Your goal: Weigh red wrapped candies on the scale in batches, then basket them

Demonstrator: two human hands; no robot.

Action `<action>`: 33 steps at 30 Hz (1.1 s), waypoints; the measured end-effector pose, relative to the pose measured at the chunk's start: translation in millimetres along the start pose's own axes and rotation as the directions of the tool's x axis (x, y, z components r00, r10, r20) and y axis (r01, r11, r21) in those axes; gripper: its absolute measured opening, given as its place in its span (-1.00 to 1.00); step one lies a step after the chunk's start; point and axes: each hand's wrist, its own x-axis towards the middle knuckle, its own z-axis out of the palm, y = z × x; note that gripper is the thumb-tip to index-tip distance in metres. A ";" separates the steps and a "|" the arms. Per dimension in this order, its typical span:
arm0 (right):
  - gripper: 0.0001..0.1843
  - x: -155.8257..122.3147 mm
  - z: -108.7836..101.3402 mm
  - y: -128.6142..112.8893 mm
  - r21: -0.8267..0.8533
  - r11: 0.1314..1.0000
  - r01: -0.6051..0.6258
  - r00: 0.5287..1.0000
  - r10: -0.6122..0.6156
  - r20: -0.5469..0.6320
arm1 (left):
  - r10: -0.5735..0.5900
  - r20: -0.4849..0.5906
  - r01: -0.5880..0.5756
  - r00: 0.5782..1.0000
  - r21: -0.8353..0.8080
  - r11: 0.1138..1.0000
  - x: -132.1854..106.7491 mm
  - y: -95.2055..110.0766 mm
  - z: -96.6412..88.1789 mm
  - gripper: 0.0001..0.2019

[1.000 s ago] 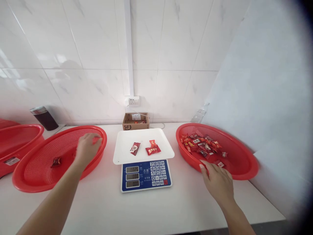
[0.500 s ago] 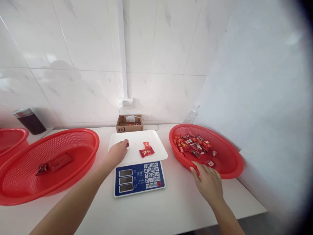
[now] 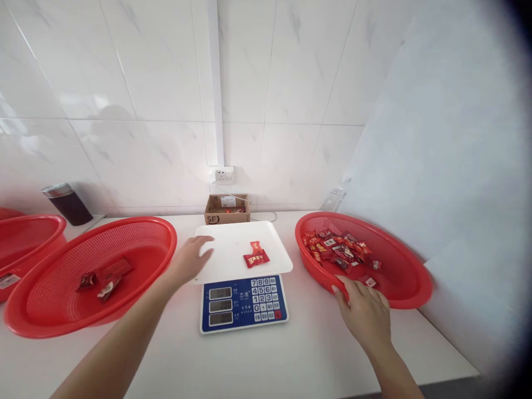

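Observation:
My left hand (image 3: 192,259) is open, its thumb and fingers apart, over the left edge of the white weighing tray (image 3: 224,260). Two red wrapped snack packets (image 3: 256,258) lie touching on the right half of that tray. Below the tray is the scale's blue keypad and display panel (image 3: 244,302). My right hand (image 3: 366,310) grips the near rim of the right red basket (image 3: 409,271), with the fingers over the edge. Inside that basket lies a pile of small red and dark packets (image 3: 343,249).
A left red basket (image 3: 162,260) holds a few packets (image 3: 111,274); part of another red basket (image 3: 33,224) stands beyond it. A dark flask (image 3: 70,205), a small cardboard box (image 3: 226,218) and a clear plastic bottle (image 3: 333,199) are near the wall.
My left hand has let go of a small dark-red packet, and one more packet lies in the left basket. The display reading has changed. The view has shifted slightly left.

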 end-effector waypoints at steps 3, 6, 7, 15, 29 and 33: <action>-0.66 -0.3 -2.3 0.1 0.014 1.000 0.012 1.000 -0.013 0.019 | 0.233 0.188 -0.215 0.954 -0.113 0.970 15.3 45.2 26.3 -0.51; -0.66 -1.3 -4.2 0.4 0.030 0.999 0.013 0.999 -0.014 0.036 | 0.325 0.280 -0.298 0.903 -0.136 0.945 31.2 76.7 41.7 -0.48; -0.66 -1.7 -4.5 0.3 0.032 0.999 0.009 0.999 -0.011 0.041 | 0.332 0.295 -0.308 0.896 -0.128 0.943 36.3 82.8 45.1 -0.50; -0.67 -3.0 -2.8 -0.6 0.020 1.000 0.009 0.999 -0.010 0.035 | 0.296 0.320 -0.300 0.900 -0.037 0.953 52.6 88.7 57.3 -0.83; -0.63 -1.3 -4.9 -1.0 -0.017 1.000 -0.010 0.998 0.011 0.069 | -0.080 -0.290 0.133 0.954 0.165 0.977 -17.2 -47.6 -61.8 -0.84; -0.65 4.0 -3.9 0.9 0.058 0.998 -0.029 0.994 0.023 0.104 | -0.143 -0.384 0.247 0.912 0.237 0.940 -61.3 -79.2 -54.1 -0.58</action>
